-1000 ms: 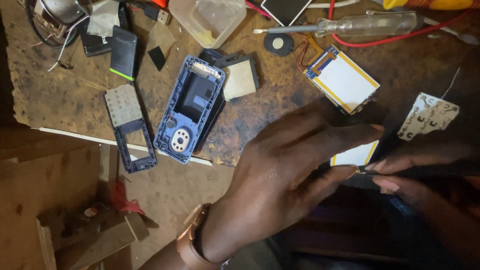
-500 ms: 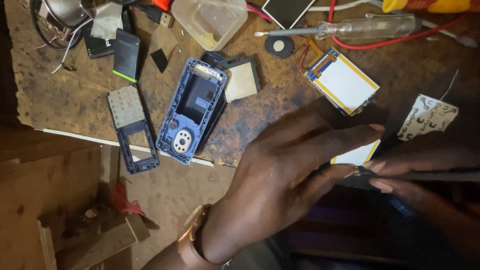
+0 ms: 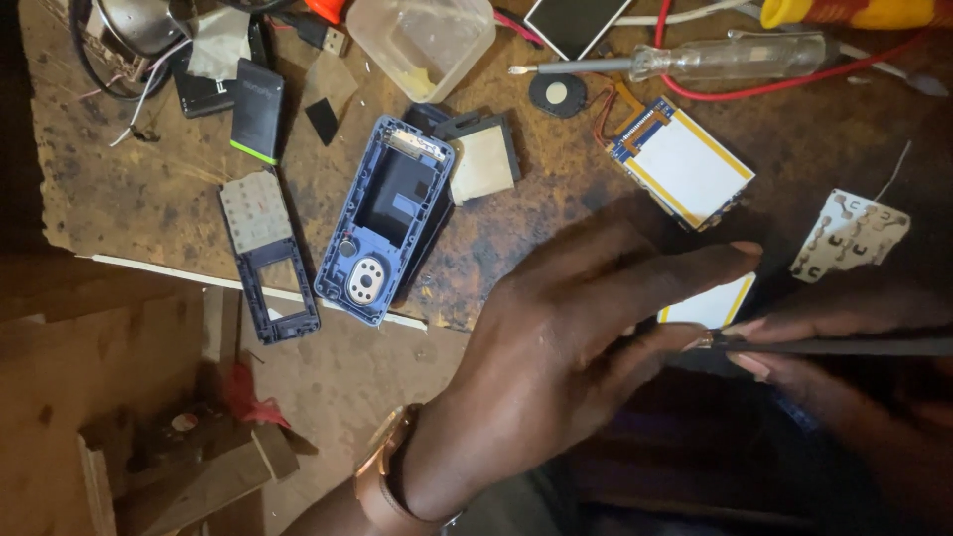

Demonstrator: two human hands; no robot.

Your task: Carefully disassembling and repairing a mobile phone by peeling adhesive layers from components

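Hands met low at the right of the worn wooden bench, over a small white panel [image 3: 707, 303] edged in yellow, mostly hidden under the fingers. The left hand [image 3: 586, 337] lay spread across it, fingers long and loosely extended, pinning it rather than gripping. The right hand [image 3: 844, 342] was closed around a thin dark tool [image 3: 844, 346], its tip set against the panel's lower edge beside the left fingertips. What the panel was mounted on could not be made out in the shadow.

It looked like prying or lifting at the panel's edge; the next move would seem to call for a light, steady lever with the left hand holding firm so the piece did not skid or crack.

Just above the panel lay a second white screen [image 3: 683, 164] with a blue connector strip. Up and right of the panel sat a pale keypad membrane [image 3: 850, 234]. Well left of the panel lay a blue phone shell [image 3: 385, 220], opened and empty, and farther left a keypad frame [image 3: 266, 256]. Above the panel, near the bench's far edge, lay a clear-handled screwdriver [image 3: 695, 62], a red wire [image 3: 794, 81] and a clear plastic tub [image 3: 422, 40]; a black battery [image 3: 257, 109] lay far up and left. The bench top [image 3: 149, 189] was stained and scuffed, the room dim, scrap wood [image 3: 199, 467] below its left end.
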